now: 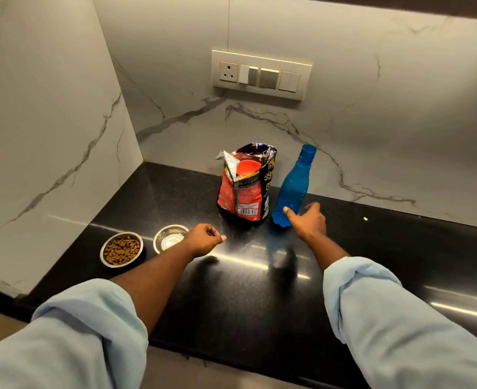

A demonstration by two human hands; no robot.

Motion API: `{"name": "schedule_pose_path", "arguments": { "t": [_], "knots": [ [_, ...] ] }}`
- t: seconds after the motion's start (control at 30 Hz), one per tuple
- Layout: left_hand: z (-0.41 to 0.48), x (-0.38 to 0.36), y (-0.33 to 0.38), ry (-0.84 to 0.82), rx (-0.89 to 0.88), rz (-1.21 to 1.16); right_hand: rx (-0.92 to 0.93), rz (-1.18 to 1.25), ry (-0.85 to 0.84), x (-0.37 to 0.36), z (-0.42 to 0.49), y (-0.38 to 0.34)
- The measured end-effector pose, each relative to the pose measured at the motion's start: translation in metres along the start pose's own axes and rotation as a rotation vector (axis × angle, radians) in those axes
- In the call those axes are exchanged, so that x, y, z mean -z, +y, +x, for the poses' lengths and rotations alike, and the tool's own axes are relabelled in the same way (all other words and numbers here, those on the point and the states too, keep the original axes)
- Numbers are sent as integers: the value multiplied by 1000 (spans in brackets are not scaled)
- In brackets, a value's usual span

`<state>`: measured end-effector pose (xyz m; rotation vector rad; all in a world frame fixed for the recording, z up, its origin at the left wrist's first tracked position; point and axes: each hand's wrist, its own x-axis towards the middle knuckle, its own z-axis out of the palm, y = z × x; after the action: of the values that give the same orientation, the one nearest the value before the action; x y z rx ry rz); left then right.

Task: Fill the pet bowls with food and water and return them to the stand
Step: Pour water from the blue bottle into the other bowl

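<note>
Two steel bowls sit on the black counter [231, 290] at the left. The left bowl [121, 249] is full of brown kibble. The second bowl [169, 238] looks empty and shiny. An open red pet-food bag [245, 189] stands at the back with a red scoop [247, 168] inside. Next to it stands a blue water bottle [293, 186] without a cap. My left hand [203, 238] is loosely curled beside the second bowl and holds nothing. My right hand [308, 220] is spread open at the bottle's base, fingers apart, close to it but not closed around it.
Marble walls close off the corner at the left and back. A switch panel [261, 74] is mounted on the back wall above the bag. A small pale crumb [365, 219] lies on the counter at the right. The counter's front edge runs below my sleeves.
</note>
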<state>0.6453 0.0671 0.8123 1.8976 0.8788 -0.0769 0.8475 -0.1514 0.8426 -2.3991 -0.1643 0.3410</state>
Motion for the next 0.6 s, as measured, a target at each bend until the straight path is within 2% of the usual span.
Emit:
{"name": "schedule_pose_path", "arguments": {
  "t": [0.13,0.27,0.43,0.6],
  "knots": [
    [-12,13,-16,44,13,-67,-109,-29,-171,-20,-21,5],
    [-25,31,-36,75,71,-150,-104,24,-284,-58,-53,0],
    [-42,65,-75,257,167,-147,113,78,-344,-108,-89,-19],
    [-52,90,-124,455,295,-193,104,157,-444,-150,-108,-42]
  ]
}}
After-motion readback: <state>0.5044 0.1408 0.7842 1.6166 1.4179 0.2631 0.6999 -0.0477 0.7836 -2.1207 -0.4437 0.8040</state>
